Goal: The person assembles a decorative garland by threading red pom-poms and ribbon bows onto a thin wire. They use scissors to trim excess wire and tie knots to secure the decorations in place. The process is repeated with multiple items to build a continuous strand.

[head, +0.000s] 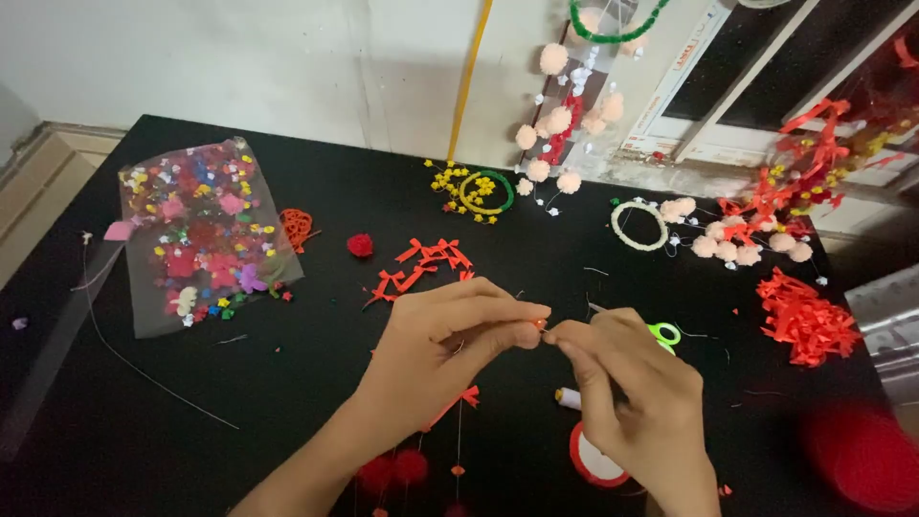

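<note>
**A:** Fingertips met over the middle of the black counter there — the left hand and the right hand were both pinched nearly closed on one tiny orange-red bead, held up between them, clear of the surface.

**B:** Why so high and so tight?

**A:** My read was that a piece that small gave no other grip; thumb and forefinger on each side steadied it at eye line. A thin thread hung from under the left hand, straight down toward the viewer, carrying a small red bow and red pom-poms.

**B:** So the long axis ran along that thread?

**A:** Yes, roughly vertical in view, top end at the pinch, loose end dangling off the bottom edge. Whether the thread passed through the bead, I couldn't tell.

**B:** And the rest?

**A:** Supplies sat within reach: green-handled scissors just behind the right hand, loose red bows beyond the left, a clear bag of coloured bits far left.
</note>
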